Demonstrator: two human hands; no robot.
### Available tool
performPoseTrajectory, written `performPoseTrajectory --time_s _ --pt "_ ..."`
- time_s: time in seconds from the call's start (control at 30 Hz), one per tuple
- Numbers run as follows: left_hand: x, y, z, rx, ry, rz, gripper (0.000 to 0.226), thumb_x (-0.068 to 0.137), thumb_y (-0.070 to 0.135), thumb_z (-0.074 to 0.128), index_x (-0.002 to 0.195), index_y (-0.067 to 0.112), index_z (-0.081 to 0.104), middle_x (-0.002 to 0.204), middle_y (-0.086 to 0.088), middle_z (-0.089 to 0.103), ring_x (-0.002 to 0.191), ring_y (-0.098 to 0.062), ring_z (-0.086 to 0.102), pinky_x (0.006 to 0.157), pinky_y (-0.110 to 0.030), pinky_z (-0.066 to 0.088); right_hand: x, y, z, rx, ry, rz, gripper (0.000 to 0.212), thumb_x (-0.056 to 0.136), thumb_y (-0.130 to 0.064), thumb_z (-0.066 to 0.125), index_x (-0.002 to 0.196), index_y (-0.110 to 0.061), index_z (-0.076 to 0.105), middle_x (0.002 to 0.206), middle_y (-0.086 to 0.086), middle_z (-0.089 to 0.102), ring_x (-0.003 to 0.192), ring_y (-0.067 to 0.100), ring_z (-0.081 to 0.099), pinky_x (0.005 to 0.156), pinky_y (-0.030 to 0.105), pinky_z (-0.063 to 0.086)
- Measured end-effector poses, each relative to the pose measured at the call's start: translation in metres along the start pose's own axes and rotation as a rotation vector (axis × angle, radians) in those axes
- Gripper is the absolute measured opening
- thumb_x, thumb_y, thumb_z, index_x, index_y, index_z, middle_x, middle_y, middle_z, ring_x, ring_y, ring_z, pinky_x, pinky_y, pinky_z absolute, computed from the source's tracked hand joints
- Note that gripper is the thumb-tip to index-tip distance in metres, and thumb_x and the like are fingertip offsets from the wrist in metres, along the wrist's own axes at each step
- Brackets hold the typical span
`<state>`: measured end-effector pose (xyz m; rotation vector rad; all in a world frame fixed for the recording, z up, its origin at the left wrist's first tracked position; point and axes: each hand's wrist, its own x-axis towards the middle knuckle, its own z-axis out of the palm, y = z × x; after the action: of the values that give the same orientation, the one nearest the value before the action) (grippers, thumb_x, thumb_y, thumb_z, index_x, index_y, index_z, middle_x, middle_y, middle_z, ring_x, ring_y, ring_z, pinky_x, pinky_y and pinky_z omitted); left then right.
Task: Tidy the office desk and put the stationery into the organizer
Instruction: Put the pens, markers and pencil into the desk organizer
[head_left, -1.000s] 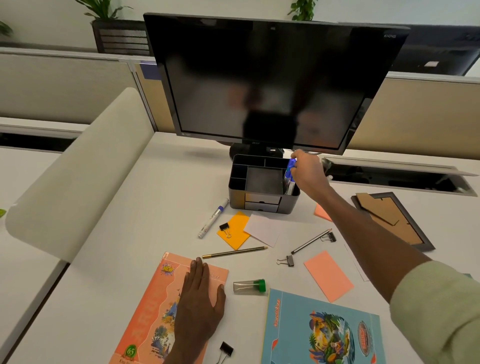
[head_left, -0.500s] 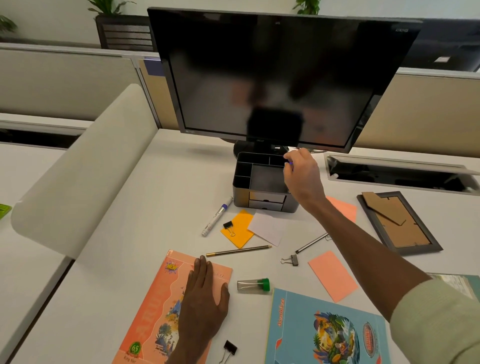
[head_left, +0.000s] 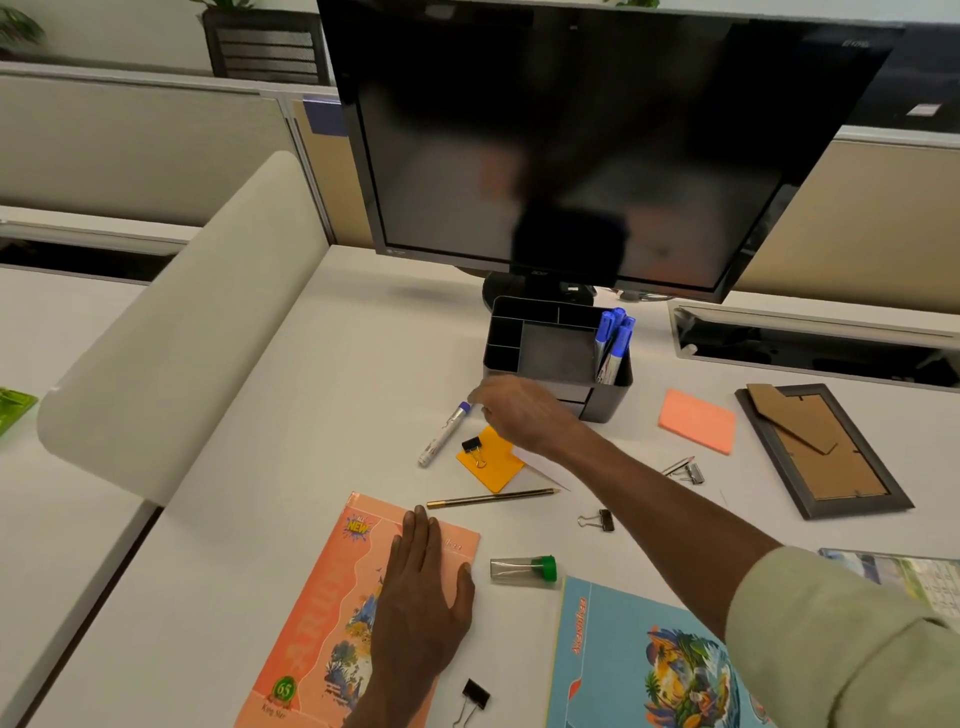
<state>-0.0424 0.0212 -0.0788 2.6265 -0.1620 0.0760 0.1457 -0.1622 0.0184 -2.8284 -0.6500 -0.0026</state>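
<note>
CHANGE: our right hand (head_left: 511, 413) leaves the organizer (head_left: 605, 400), markers (head_left: 612, 340) now stowed | NOW: fingers loose, empty, just beside the loose marker (head_left: 444, 434) | left hand (head_left: 421, 597) flat on the book (head_left: 332, 597)

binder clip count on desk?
4. One binder clip on the orange note, one right of the pencil, one near the picture frame, one at the bottom edge. The arm may hide more.
</note>
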Motion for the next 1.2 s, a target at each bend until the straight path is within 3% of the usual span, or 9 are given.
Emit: performPoseTrajectory --time_s 0.1,0.33,0.57,0.9,1.0,1.2 --pt "0.001 0.000 0.000 -0.001 -0.003 -0.003 0.074 0.090 0.043 0.048 0.150 0.005 0.027 0.160 -0.005 0.018 0.149 -0.018 0.015 0.119 -0.034 0.015 0.008 -0.006 0.014 -0.057 -0.074 -0.028 0.039 0.088 0.009 0.047 0.120 -0.008 0.060 0.114 0.010 0.064 0.102 0.028 0.062 0.082 0.043 0.053" --pt "0.002 0.001 0.000 -0.009 -0.012 -0.011 0.074 0.090 0.043 0.048 0.151 0.006 0.025 0.160 -0.004 0.017 0.149 -0.016 0.012 0.120 -0.034 0.012 0.021 -0.014 0.028 -0.230 -0.158 -0.075 0.027 0.090 0.003 0.049 0.113 -0.009 0.059 0.106 0.008 0.061 0.094 0.028 0.062 0.076 0.038 0.052" --pt "0.001 0.001 0.000 -0.003 -0.020 -0.019 0.074 0.091 0.044 0.047 0.151 0.008 0.025 0.160 -0.004 0.016 0.149 -0.016 0.012 0.120 -0.034 0.013 0.022 -0.019 0.030 -0.283 -0.172 -0.109 0.013 0.088 -0.002 0.056 0.098 -0.010 0.061 0.094 0.008 0.060 0.083 0.028 0.060 0.060 0.033 0.034" --pt "0.001 -0.001 0.001 0.015 -0.024 -0.012 0.074 0.090 0.044 0.049 0.150 0.006 0.028 0.159 -0.005 0.020 0.148 -0.019 0.018 0.119 -0.035 0.015 0.023 -0.036 0.006 -0.193 0.060 -0.178 0.025 0.095 -0.005 0.046 0.112 -0.015 0.062 0.094 0.003 0.062 0.088 0.021 0.050 0.054 0.035 0.039" --pt "0.001 0.000 0.000 0.031 -0.022 0.004 0.074 0.091 0.047 0.043 0.150 0.006 0.026 0.159 -0.005 0.019 0.148 -0.019 0.018 0.121 -0.034 0.014 0.021 -0.040 -0.008 -0.171 0.146 -0.168 0.025 0.096 -0.008 0.048 0.114 -0.018 0.063 0.092 0.000 0.062 0.085 0.019 0.046 0.059 0.037 0.044" --pt "0.001 0.001 -0.003 0.000 -0.014 0.014 0.076 0.090 0.050 0.037 0.150 0.005 0.024 0.159 -0.005 0.019 0.149 -0.019 0.017 0.122 -0.029 0.010 -0.001 -0.027 -0.034 -0.085 0.313 -0.069 0.022 0.093 -0.018 0.059 0.114 -0.021 0.065 0.095 -0.003 0.062 0.087 0.016 0.045 0.068 0.033 0.039"
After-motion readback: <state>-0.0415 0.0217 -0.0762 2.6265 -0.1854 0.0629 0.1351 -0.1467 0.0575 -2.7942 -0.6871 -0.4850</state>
